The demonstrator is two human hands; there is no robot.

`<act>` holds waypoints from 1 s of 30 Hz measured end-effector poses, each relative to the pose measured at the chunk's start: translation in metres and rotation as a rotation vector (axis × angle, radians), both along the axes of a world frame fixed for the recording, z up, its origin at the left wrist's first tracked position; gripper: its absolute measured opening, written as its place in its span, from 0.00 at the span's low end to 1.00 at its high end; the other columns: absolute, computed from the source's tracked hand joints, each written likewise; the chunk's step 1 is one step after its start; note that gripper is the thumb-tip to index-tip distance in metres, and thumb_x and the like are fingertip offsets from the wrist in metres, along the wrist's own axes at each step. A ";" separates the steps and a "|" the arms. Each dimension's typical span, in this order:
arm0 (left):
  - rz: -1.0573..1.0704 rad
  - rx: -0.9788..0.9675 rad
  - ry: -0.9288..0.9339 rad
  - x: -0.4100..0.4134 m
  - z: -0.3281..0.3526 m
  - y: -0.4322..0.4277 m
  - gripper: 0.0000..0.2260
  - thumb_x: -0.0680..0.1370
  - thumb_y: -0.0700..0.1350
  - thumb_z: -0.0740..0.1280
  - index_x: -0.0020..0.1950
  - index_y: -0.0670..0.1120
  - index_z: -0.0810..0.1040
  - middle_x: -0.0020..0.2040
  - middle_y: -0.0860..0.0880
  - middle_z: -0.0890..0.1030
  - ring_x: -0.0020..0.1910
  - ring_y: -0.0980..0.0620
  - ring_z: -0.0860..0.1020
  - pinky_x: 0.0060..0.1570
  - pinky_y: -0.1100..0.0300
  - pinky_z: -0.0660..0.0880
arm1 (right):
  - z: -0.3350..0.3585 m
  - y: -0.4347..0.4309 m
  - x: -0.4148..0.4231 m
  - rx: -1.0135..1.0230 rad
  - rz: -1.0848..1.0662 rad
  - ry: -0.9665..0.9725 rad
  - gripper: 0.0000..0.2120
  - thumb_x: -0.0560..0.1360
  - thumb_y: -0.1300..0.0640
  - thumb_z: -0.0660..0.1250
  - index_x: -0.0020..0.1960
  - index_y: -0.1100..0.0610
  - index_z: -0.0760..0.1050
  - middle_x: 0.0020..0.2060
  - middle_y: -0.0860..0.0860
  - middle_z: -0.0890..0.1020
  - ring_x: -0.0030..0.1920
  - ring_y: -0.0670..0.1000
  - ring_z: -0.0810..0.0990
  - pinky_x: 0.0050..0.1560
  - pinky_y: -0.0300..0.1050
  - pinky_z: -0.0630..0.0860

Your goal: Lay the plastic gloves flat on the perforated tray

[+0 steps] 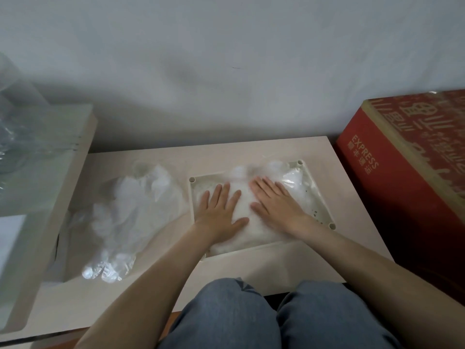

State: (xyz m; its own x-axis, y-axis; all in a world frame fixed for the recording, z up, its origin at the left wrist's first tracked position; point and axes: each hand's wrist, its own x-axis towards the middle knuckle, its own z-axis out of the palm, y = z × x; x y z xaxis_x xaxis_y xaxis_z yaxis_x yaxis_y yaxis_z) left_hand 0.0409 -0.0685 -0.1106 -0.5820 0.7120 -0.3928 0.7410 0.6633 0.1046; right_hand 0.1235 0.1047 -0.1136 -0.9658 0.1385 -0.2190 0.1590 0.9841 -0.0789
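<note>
Head view: "Your left hand (219,210) and right hand (274,202) lie flat, fingers straight, pressing thin, crinkly, translucent gloves (245,209) into the pale perforated tray (310,207)."

"What might go wrong?"

"Slick film can cling to your palms and lift, or spring back wrinkled. A loose heap (130,210) waits left."
</note>
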 end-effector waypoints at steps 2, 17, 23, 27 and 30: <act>-0.003 0.004 0.008 -0.001 -0.001 0.000 0.33 0.79 0.66 0.45 0.77 0.53 0.34 0.76 0.47 0.31 0.75 0.48 0.31 0.73 0.47 0.34 | 0.000 0.012 0.004 0.015 -0.049 0.011 0.41 0.69 0.36 0.26 0.78 0.52 0.40 0.78 0.48 0.44 0.77 0.48 0.40 0.75 0.48 0.38; -0.003 0.266 0.043 0.007 0.024 -0.005 0.30 0.81 0.62 0.46 0.79 0.50 0.45 0.78 0.49 0.36 0.77 0.50 0.37 0.75 0.49 0.39 | 0.027 0.039 0.013 0.056 -0.276 0.222 0.35 0.75 0.41 0.38 0.75 0.57 0.60 0.74 0.52 0.63 0.75 0.51 0.56 0.72 0.49 0.48; 0.067 0.641 0.279 -0.001 0.044 -0.021 0.13 0.78 0.39 0.64 0.63 0.42 0.75 0.71 0.40 0.68 0.68 0.38 0.68 0.66 0.44 0.67 | 0.048 0.027 0.004 0.118 -0.253 0.386 0.20 0.72 0.48 0.61 0.57 0.60 0.73 0.56 0.55 0.76 0.61 0.58 0.70 0.60 0.50 0.58; 0.490 0.502 0.297 -0.015 0.045 -0.057 0.17 0.77 0.38 0.61 0.67 0.40 0.71 0.69 0.38 0.67 0.65 0.37 0.66 0.65 0.45 0.63 | 0.056 0.017 0.002 0.150 -0.308 0.501 0.16 0.62 0.57 0.72 0.45 0.62 0.72 0.42 0.59 0.76 0.45 0.62 0.75 0.45 0.52 0.69; 0.651 0.317 0.294 -0.020 0.037 -0.087 0.24 0.79 0.47 0.62 0.72 0.40 0.63 0.72 0.39 0.62 0.68 0.39 0.63 0.65 0.46 0.62 | 0.058 0.008 -0.001 0.104 -0.226 0.483 0.16 0.63 0.60 0.73 0.46 0.63 0.71 0.37 0.58 0.75 0.39 0.60 0.76 0.43 0.52 0.71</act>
State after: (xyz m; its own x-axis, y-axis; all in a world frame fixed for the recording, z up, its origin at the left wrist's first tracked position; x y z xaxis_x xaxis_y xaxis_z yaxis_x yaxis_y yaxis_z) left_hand 0.0206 -0.1553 -0.0732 -0.9697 0.2441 0.0078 0.2397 0.9452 0.2215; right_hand 0.1223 0.1124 -0.0552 -0.8969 0.3512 0.2685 0.3370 0.9363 -0.0991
